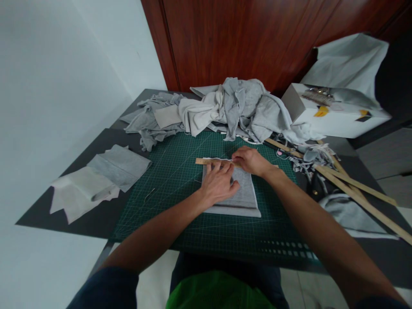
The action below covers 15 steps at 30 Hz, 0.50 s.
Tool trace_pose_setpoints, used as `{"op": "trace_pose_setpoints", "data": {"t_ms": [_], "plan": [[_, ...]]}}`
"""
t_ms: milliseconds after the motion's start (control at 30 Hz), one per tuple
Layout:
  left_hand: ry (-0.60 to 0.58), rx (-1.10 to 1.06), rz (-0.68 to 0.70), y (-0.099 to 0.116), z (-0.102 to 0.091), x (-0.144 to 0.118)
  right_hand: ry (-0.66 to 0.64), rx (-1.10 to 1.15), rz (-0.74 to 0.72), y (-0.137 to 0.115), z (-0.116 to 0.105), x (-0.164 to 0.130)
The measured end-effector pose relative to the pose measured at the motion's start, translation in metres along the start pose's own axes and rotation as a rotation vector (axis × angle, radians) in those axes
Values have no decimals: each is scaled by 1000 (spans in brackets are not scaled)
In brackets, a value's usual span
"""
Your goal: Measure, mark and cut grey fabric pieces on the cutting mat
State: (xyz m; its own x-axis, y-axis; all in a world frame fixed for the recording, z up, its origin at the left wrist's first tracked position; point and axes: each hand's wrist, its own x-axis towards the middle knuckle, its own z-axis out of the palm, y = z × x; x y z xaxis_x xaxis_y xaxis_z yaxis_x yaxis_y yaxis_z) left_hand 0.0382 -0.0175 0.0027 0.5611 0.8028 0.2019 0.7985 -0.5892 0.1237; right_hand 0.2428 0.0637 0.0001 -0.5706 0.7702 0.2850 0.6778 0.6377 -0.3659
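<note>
A piece of grey fabric [246,191] with white edges lies flat on the green cutting mat [175,159]. Across its far end runs a wooden ruler [201,161]. My left hand [219,182] lies on the fabric, its fingers stretched out over the ruler and pressing on it, the thumb spread to the right. Right beside those fingertips, my right hand [252,160] is closed in a pinch at the ruler's far edge, by the fabric's top edge. Whatever sits between its fingertips is hidden or too small to name.
Crumpled grey and white cloth [241,105] is heaped along the back. Folded fabric pieces [117,165] lie at left. Fabric scraps [317,156] and long wooden strips [354,184] cover the right side, near a white box [341,111]. A thin metal tool [149,195] rests on the mat.
</note>
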Motion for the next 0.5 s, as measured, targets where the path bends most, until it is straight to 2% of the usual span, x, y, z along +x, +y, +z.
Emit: {"op": "trace_pose_setpoints", "data": {"t_ms": [167,500], "plan": [[-25,26,4,1,-1,-1,-7,55,10,-4,5,14],[10,52,17,1,1,-2,-61,164,85,-23,19,50]]}}
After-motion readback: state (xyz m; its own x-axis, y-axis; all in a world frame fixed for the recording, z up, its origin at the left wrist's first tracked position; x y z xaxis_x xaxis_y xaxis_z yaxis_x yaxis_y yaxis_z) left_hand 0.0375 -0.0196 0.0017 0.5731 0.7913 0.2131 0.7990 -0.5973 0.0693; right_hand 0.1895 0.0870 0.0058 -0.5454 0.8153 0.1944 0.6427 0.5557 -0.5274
